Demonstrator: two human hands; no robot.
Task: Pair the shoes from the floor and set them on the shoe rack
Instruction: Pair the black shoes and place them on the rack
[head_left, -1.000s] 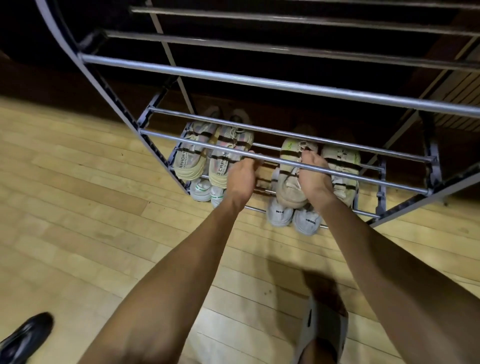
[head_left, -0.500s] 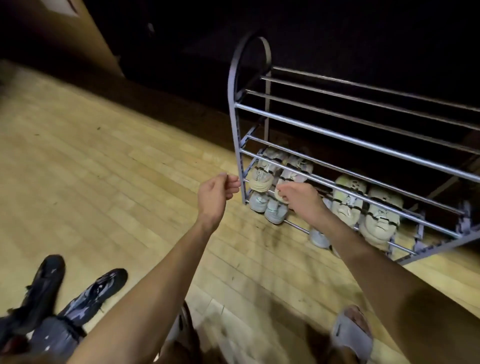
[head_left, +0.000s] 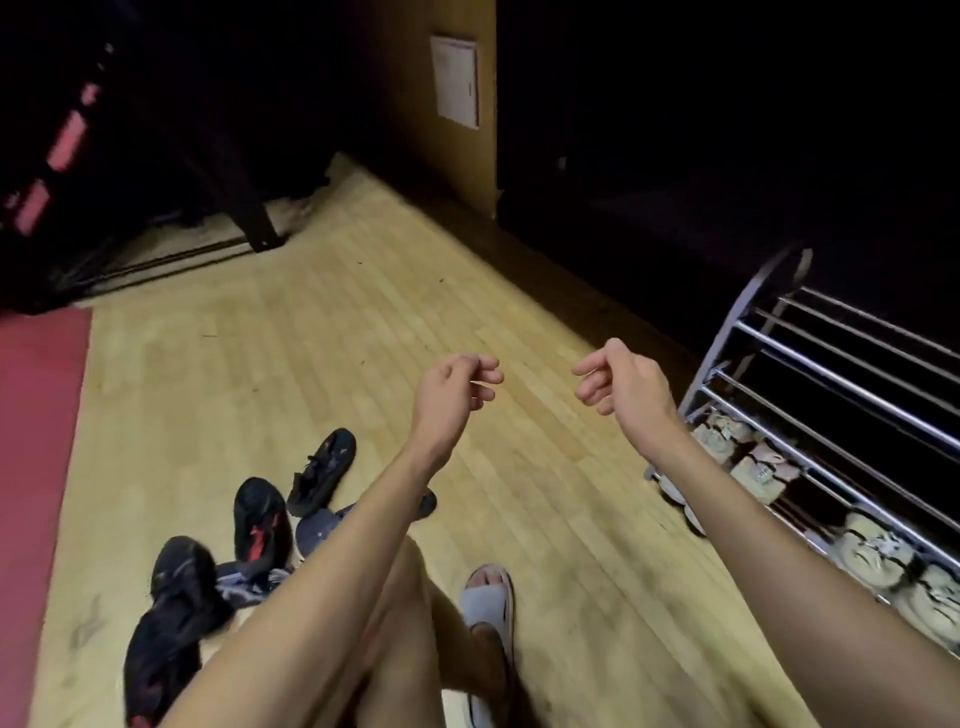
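My left hand and my right hand hang in the air over the wooden floor, fingers loosely curled, holding nothing. Several dark shoes lie in a heap on the floor at the lower left: a black laced shoe, a black shoe with red marks, a dark blue shoe partly behind my left forearm, and a black shoe. The metal shoe rack stands at the right. Pale cream shoes sit on its low shelves.
A red mat covers the floor at the left edge. Dark furniture stands at the back left. My foot in a grey slide sandal is at the bottom centre. A wall panel is at the back.
Both hands have left the cream shoes on the rack and pulled back. My view has swung left, so the rack is now at the right and the dark shoes show.
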